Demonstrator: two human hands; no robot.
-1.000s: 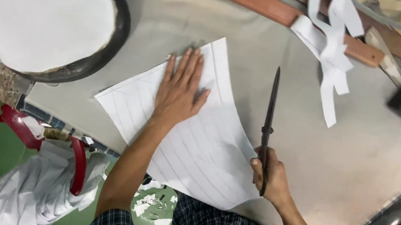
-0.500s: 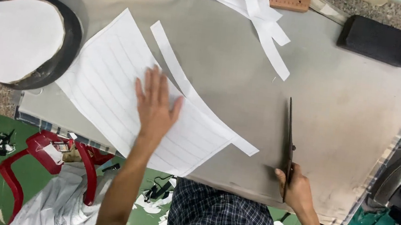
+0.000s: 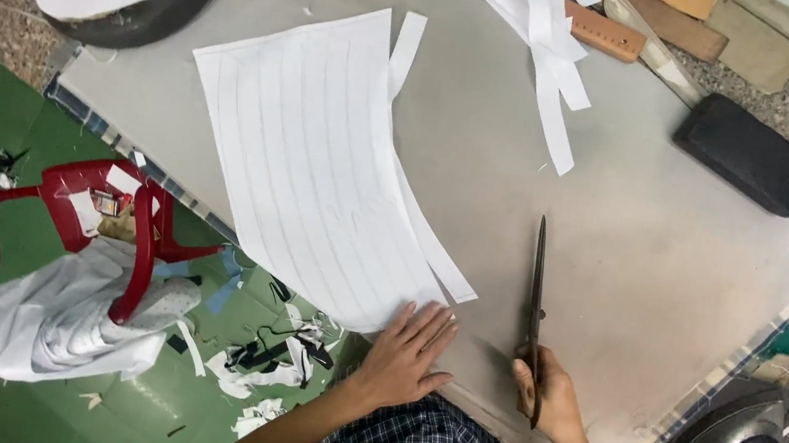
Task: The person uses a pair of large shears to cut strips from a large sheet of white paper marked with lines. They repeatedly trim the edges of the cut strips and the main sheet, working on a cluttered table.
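The left hand [image 3: 407, 354] lies flat, fingers spread and released, pressing the near edge of the white lined sheet [image 3: 317, 158] on the grey table [image 3: 666, 272]. Just right of the sheet, the right hand [image 3: 545, 395] is clenched around the handles of long dark scissors [image 3: 536, 297], blades closed and pointing away, resting on the table.
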